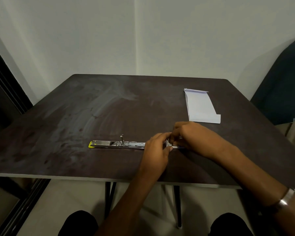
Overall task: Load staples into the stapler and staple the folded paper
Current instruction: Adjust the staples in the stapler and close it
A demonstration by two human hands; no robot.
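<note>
Dark table [75,116]: both hands' grips [156,150] [192,135] pinched on opened stapler [117,144]; no legible writing.

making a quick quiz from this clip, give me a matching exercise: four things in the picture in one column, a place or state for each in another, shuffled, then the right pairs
Things:
1. stapler
2. folded paper
3. left hand
4. bracelet

Places or states:
A. on the right forearm
B. lying alone on the table's far right part
C. opened out flat, yellow tip at its left end
D. at the stapler's right end, meeting the right hand over a small pale item

Pairs: 1-C, 2-B, 3-D, 4-A
</note>
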